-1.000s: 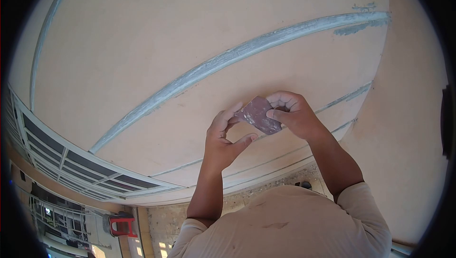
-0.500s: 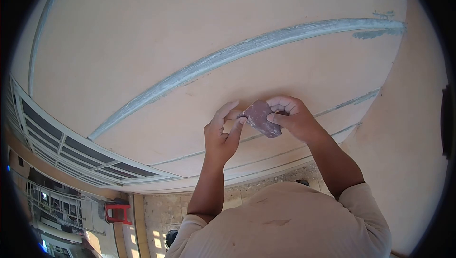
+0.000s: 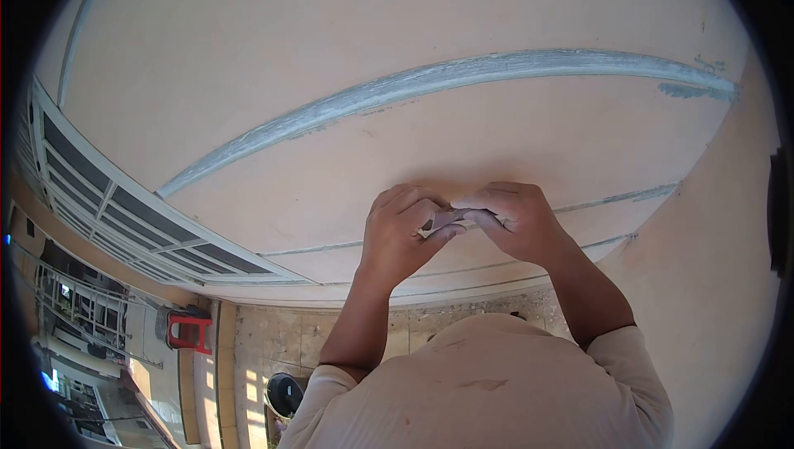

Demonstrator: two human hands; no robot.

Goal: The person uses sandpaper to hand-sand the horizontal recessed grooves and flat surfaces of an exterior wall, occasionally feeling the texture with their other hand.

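A small piece of reddish-brown sandpaper (image 3: 447, 217) is held between both hands in front of the wall, folded or seen nearly edge-on, and largely covered by fingers. My left hand (image 3: 401, 230) is closed on its left end, thumb below and fingers curled above. From the other side, my right hand (image 3: 519, 222) pinches it between thumb and fingers. Pale dust coats the fingertips. Behind the hands, the peach wall (image 3: 322, 193) carries a curved raised grey-white band (image 3: 430, 81) and narrower grey lines lower down.
A white-framed window grille (image 3: 107, 205) is set in the wall at left. Below it, a red plastic stool (image 3: 190, 333) stands near a railing. A black round container (image 3: 284, 395) rests on the tiled floor (image 3: 285, 337). Another wall (image 3: 711, 284) meets this one at right.
My left hand has closed in over the sandpaper, which was broad and flat to view and now shows only a narrow strip. The camera view has shifted slightly.
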